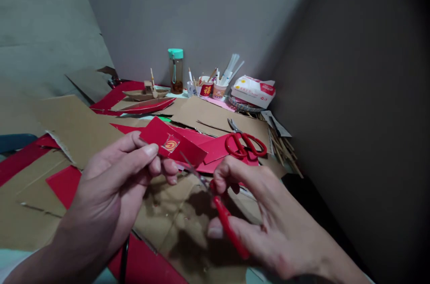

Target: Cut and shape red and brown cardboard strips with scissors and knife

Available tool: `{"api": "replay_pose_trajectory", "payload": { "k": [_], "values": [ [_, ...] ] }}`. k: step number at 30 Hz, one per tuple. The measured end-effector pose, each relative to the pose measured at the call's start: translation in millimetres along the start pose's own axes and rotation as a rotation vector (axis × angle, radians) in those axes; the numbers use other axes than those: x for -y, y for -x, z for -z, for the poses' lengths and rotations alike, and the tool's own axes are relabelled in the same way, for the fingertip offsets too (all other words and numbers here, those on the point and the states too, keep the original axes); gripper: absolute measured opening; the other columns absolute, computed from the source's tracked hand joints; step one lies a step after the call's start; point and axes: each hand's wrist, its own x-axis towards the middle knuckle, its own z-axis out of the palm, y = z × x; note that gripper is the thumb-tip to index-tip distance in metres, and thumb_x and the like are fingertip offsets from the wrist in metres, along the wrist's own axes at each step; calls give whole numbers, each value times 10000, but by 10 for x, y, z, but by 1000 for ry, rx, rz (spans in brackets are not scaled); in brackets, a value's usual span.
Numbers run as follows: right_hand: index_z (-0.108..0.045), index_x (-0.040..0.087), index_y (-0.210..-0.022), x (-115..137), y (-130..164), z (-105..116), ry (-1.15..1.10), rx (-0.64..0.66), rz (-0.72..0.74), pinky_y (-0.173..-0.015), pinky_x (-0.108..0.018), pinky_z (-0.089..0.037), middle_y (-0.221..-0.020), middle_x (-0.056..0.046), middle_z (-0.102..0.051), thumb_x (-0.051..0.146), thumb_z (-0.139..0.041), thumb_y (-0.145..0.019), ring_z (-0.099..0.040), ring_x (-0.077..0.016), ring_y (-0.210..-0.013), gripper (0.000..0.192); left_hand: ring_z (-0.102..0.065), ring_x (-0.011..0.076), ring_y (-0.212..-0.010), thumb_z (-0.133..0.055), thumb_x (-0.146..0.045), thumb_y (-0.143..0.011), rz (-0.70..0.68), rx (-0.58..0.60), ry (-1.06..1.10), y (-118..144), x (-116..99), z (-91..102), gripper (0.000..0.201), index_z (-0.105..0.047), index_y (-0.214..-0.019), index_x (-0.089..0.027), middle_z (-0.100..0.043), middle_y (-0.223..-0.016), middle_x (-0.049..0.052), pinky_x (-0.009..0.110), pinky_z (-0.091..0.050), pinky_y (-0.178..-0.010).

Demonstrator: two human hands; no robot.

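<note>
We hold a red card (173, 143) in our left hand (110, 185), pinched between thumb and fingers at its near end, so the grip is closed on the card. It bears a small square sticker with a gold mark, and it sits above the table, tilted, its far end pointing toward the second scissors.

Our right hand (265, 217) grips red scissors (218, 205) — fingers through and around the handles, closed on them. The blades reach up and left toward the card's lower edge; whether they touch it we cannot tell.

Below both hands lies brown cardboard (174, 225) with red sheets beside it. A second pair of red scissors (245, 143) rests on the table (20, 221) just beyond the right hand, on red paper.

Farther back stand a bottle (176, 71) with a teal cap, cups (211, 89) of pens and brushes, a white packet (253, 89) — and a small cardboard boat (146, 92). Thin sticks (284, 149) lie at the table's right edge.
</note>
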Motion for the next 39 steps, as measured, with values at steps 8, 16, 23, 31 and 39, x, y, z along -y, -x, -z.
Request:
{"api": "replay_pose_trajectory", "payload": {
  "k": [8,16,23,31,39],
  "values": [
    [-601,303,-1072,-201,-186,-138,-513,-576,41,-814,-257,-624,-919,29,-783,276,-939,-757,-773,-167,-900,463,-713,146,-604,-864,-171,-718,72,51,112,34,-39,-28,156,-738,-629,-194,-678,-593,-11,175,-624,-555],
    [-636,268,-1073,-258,-217,-159,-659,-481,-98,-693,-179,-612,-853,59,-773,199,-969,-663,-750,-121,-781,533,-663,147,-519,-668,-61,-796,233,-58,84,161,-92,-124,264,-677,-578,-209,-601,-494,-13,193,-595,-503],
    [-673,255,-1078,-327,-249,-118,-637,-481,-97,-755,-191,-597,-926,37,-795,251,-953,-712,-740,-123,-841,462,-663,129,-529,-786,-91,-725,301,34,179,89,-49,72,235,-681,-546,-201,-631,-508,-18,177,-601,-510],
    [-683,247,-1106,-429,-249,-64,-638,-484,-124,-747,-224,-568,-931,9,-757,388,-915,-789,-707,-150,-857,417,-782,328,-782,-829,-264,-720,294,9,151,-95,-34,-43,170,-691,-819,-263,-677,-619,18,437,-695,-682],
    [-719,231,-1098,-420,-250,-43,-862,-516,-139,-671,-217,-566,-856,11,-704,405,-966,-695,-664,-131,-739,504,-780,285,-693,-859,-172,-652,328,12,123,-28,-30,-94,281,-665,-842,-246,-712,-640,9,369,-681,-608]
  ]
}}
